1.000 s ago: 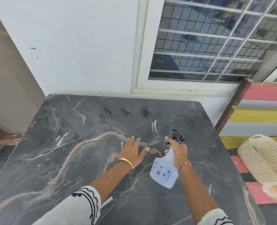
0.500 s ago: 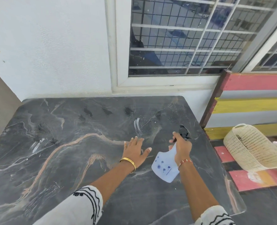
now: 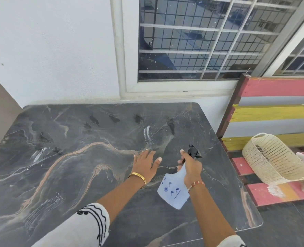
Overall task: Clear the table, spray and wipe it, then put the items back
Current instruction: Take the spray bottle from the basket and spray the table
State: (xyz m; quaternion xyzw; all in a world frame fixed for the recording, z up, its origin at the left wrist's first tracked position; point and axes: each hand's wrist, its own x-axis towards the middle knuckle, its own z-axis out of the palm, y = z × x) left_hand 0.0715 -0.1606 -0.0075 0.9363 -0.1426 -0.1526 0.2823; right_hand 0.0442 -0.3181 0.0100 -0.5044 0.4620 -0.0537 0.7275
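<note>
A dark marble-patterned table (image 3: 62, 168) fills the lower left of the view, with wet streaks and dark spray spots on its top. My right hand (image 3: 191, 167) grips the neck of a pale blue spray bottle (image 3: 173, 190) with a black nozzle, held above the table's right side and pointing away from me. My left hand (image 3: 146, 163) rests flat on the tabletop just left of the bottle, fingers straight and spread.
A cream woven basket (image 3: 272, 161) lies tilted on a striped red, yellow and grey bench (image 3: 276, 111) to the right of the table. A white wall and a barred window (image 3: 201, 38) stand right behind the table. Dark floor lies at the lower right.
My view has swung to the right, bringing the bench and basket further in. My right hand with the bottle shifted slightly right; my left hand stays flat on the table.
</note>
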